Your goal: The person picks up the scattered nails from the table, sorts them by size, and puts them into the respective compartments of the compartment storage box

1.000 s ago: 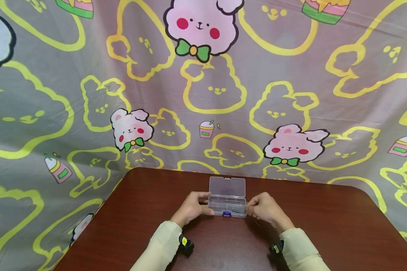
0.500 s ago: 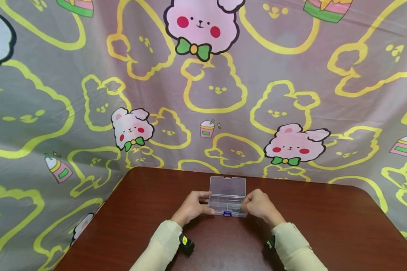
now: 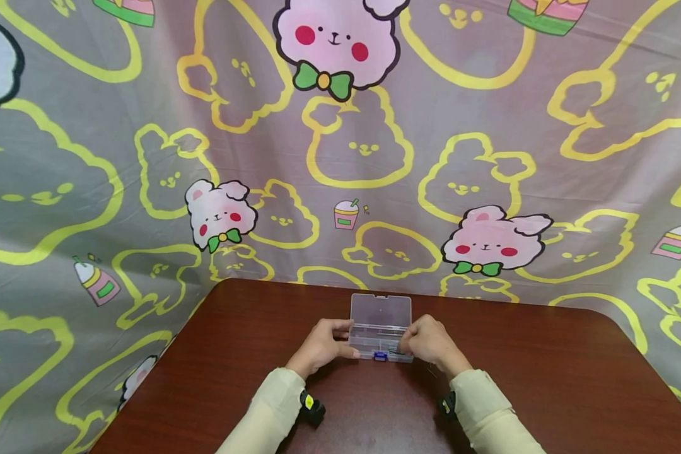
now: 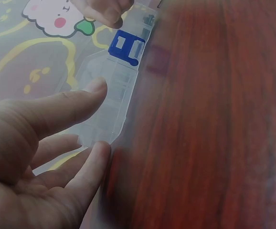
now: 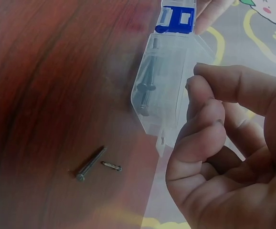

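A clear plastic compartment box [image 3: 364, 346] sits on the table with its lid [image 3: 380, 310] raised at the back and a blue latch [image 3: 380, 356] in front. My left hand [image 3: 323, 343] grips the box's left end, thumb at the front corner and fingers around the far side. Over the right-hand compartments is my right hand [image 3: 431, 343], fingers curled and thumb tip against the index finger. No object shows between those fingertips [image 5: 197, 81]. Several metal nails [image 5: 147, 81] lie in the front right compartment. On the table to the right lie a nail [image 5: 91, 163] and a shorter screw-like piece [image 5: 111, 166].
The dark reddish-brown wooden table [image 3: 250, 328] extends around the box. Behind it hangs a grey cloth [image 3: 295, 157] with cartoon rabbit prints. Each wrist carries a black camera, and both sleeves [image 3: 280, 391] are cream.
My right hand has moved from beside the box's right end leftward and slightly back, over the right compartments. My left hand keeps its grip on the box.
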### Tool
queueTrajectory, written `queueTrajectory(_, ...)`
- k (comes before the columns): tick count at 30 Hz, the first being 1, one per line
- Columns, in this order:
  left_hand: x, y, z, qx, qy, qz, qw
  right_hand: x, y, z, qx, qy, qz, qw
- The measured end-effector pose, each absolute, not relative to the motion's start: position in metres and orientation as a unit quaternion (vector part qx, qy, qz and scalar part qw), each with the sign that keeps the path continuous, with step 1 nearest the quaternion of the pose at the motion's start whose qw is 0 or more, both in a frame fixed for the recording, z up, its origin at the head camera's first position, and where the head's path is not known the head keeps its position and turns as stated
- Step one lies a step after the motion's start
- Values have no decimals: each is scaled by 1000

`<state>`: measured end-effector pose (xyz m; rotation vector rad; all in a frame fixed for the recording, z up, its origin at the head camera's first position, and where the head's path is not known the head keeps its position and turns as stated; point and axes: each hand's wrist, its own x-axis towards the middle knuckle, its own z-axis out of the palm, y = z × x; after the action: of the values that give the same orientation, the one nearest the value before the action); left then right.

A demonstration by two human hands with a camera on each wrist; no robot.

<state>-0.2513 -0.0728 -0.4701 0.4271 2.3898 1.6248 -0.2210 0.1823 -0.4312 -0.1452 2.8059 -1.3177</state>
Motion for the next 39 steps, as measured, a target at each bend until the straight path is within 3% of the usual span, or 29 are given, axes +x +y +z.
queueTrajectory(14,-252,-73,-471,145,814,553,105,-208,210,-429,9,888,-458,39)
queueTrajectory(39,-252,-73,-472,143,811,556,113,-177,260,-446,6,892,-446,76)
